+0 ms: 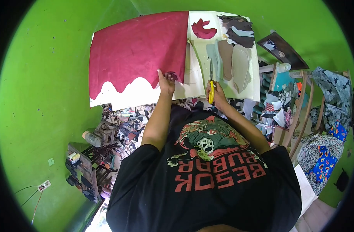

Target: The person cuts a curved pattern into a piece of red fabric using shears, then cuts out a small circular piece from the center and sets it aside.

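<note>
Black shirt (208, 181) with a skull print fills the near view; both forearms reach out from it.

Right hand (216, 95): closed around the yellow handles of the scissors (211, 83), blades pointing away along the white board (249, 91), close to its near edge.

Left hand (166, 82): fingers bent down onto the red sheet (138, 50) at its near right corner. Pinching or only pressing, cannot tell.

The red sheet covers the left half of the board and its near edge is cut in waves.

Right half of the board: a small red cutout (203, 30) at the far edge, brown and grey cutouts (239, 62) beside the scissors.

Scraps (126, 123) lie heaped below the board's near edge. A wooden rack (88, 170) stands further left.
</note>
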Demonstrator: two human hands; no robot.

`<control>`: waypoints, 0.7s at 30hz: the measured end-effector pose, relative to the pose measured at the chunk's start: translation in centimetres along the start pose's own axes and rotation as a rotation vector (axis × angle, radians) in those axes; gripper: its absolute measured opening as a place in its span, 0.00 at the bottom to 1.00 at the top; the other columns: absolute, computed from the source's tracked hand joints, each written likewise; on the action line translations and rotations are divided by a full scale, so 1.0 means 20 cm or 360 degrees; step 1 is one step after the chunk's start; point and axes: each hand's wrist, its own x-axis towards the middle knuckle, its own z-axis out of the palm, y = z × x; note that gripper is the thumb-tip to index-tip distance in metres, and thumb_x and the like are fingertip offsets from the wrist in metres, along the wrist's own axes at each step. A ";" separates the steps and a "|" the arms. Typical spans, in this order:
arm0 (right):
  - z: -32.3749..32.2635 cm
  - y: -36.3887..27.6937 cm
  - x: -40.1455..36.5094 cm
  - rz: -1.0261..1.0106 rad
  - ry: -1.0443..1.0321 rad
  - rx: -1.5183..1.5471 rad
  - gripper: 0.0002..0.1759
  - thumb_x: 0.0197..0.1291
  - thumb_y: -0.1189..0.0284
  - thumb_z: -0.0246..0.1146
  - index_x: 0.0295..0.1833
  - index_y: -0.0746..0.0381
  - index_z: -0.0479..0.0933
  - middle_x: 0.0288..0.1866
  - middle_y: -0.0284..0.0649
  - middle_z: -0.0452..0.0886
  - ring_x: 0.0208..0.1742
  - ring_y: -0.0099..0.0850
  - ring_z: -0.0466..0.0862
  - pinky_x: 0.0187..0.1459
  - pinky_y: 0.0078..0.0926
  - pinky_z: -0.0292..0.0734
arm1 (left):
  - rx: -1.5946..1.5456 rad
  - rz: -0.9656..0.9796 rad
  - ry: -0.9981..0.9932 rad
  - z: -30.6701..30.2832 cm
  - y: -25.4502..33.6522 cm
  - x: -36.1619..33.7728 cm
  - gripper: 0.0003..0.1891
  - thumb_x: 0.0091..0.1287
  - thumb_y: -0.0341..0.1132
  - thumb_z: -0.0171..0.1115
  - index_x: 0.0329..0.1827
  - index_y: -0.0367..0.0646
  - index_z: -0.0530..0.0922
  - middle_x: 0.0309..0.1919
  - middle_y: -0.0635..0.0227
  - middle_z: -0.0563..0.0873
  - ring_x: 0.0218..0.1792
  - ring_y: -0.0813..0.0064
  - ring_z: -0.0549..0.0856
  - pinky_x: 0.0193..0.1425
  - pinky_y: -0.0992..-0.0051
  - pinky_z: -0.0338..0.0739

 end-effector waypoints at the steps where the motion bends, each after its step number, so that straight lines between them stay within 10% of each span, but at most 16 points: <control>1: 0.01 -0.01 -0.01 0.0000 -0.0036 0.0011 0.23 0.70 0.57 0.64 0.61 0.56 0.66 0.33 0.34 0.75 0.25 0.23 0.78 0.24 0.23 0.76 | -0.0202 -0.0054 -0.0413 -0.19 -0.03 0.23 0.13 0.75 0.44 0.62 0.37 0.48 0.72 0.23 0.74 0.74 0.23 0.80 0.73 0.27 0.78 0.68; 9: 0.20 -0.08 0.09 -0.0016 0.0118 -0.0310 0.38 0.57 0.59 0.76 0.64 0.61 0.63 0.32 0.34 0.78 0.27 0.22 0.78 0.26 0.22 0.75 | 0.0180 -0.0070 -0.0081 -0.26 -0.16 0.19 0.13 0.73 0.45 0.64 0.36 0.48 0.74 0.23 0.74 0.75 0.21 0.79 0.74 0.22 0.79 0.68; 21: 0.46 -0.02 0.20 -0.0008 -0.0115 -0.0259 0.32 0.63 0.61 0.72 0.62 0.62 0.63 0.35 0.38 0.80 0.24 0.22 0.77 0.24 0.21 0.75 | 0.0831 -0.0184 0.0167 -0.53 0.40 -0.11 0.16 0.77 0.48 0.51 0.48 0.45 0.77 0.32 0.70 0.84 0.16 0.83 0.65 0.16 0.80 0.59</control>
